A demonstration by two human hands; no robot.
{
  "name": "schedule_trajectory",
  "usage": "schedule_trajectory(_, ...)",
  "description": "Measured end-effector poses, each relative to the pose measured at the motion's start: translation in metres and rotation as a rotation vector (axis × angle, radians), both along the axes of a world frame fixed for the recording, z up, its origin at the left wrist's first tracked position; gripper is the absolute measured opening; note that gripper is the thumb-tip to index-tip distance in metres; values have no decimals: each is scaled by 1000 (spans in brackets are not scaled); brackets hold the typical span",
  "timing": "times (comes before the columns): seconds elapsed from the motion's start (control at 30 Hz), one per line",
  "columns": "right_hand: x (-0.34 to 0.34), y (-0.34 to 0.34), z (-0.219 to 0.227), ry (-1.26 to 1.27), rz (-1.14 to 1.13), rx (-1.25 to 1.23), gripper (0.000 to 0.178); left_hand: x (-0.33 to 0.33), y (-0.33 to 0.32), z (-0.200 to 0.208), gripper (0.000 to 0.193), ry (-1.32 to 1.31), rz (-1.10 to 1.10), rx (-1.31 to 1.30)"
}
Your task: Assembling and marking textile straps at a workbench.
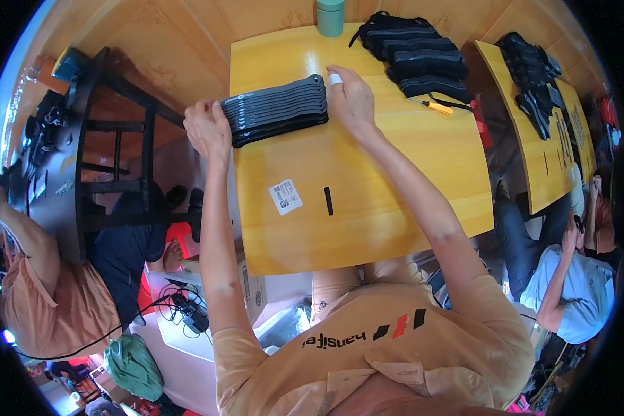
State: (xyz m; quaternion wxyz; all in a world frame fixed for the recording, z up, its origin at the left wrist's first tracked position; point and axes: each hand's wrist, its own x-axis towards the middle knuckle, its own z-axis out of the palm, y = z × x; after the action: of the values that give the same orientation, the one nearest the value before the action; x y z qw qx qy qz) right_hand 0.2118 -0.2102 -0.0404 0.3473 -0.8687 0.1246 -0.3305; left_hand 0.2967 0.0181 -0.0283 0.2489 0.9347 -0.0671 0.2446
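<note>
The palm sides of both hands face away from the camera, so much of the grip is hidden. The left hand [209, 130] lies at the left end of a stack of flat black bands [277, 109] near the far left edge of the yellow table [395, 201], its fingers covering that end; I cannot tell whether they pinch it or merely rest there. The right hand [354, 102] is just beside the stack's right end, its fingers loosely bent and a white wrapping [335, 79] around one digit; no object shows in it, but how wide its grip is I cannot tell. The bands look smooth and slightly shiny, lying in close, wavy layers with rounded right ends; pale marks on the left part are too small to make out. Toward the table's far right, dull, soft-looking black bundles [423, 59] overlap one another, hiding their lower parts, beside a slim tool with a yellow handle [440, 107]. A green cylindrical container [331, 19] is cut off by the upper edge. Nearer the body lie a white, round-cornered label [285, 197], its fine print unclear, and a narrow, straight-sided black strip [328, 201].
</note>
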Motion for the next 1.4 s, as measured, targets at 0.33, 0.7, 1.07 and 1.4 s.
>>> schedule_trajectory(0.33, 16, 35, -24, 3, 190, -551, 46, -13, -41, -32, 49, -105, -241, 447)
schedule_trajectory(0.7, 17, 34, -43, 26, 222, -466, 45, -14, -39, -44, 48, -18, -203, 554)
schedule_trajectory(1.07, -84, -47, -10, -215, 132, 94, 27, -58, -46, 25, 47, -130, -320, 81)
schedule_trajectory(1.4, -210, -201, -47, 106, -451, -222, 24, -340, -74, 77, 95, 1402, -1807, -2222)
